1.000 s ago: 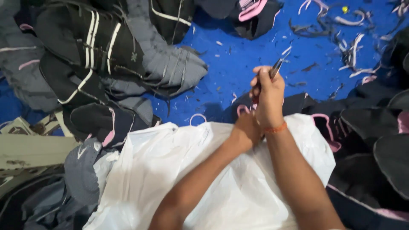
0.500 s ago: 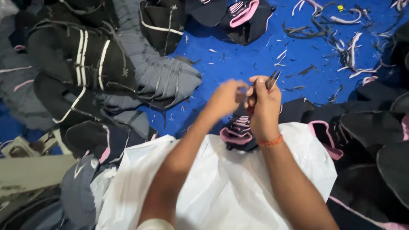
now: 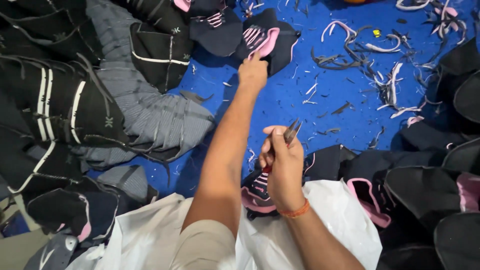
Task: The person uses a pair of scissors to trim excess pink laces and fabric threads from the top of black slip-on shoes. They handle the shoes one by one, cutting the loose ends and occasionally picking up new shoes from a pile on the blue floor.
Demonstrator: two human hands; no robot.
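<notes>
My left hand [image 3: 252, 72] is stretched far forward, its fingers curled at the near edge of a black and pink shoe upper [image 3: 267, 36] on the blue floor; whether it grips the piece is hidden. My right hand [image 3: 281, 162] stays close to me, closed around small metal thread snips [image 3: 291, 131] whose blades point up and away. Just below that hand, another black and pink upper [image 3: 256, 192] lies on the edge of a white plastic sheet [image 3: 330, 220] spread over my lap.
Piles of black and grey striped uppers [image 3: 150, 115] fill the left side. More black and pink uppers [image 3: 430, 185] are heaped on the right. Trimmed strips and thread scraps [image 3: 385, 75] litter the blue floor [image 3: 300, 90] at the back right.
My left hand has left the spot beside the right hand and reached forward to the far upper. The right hand has kept the snips and dropped slightly nearer me.
</notes>
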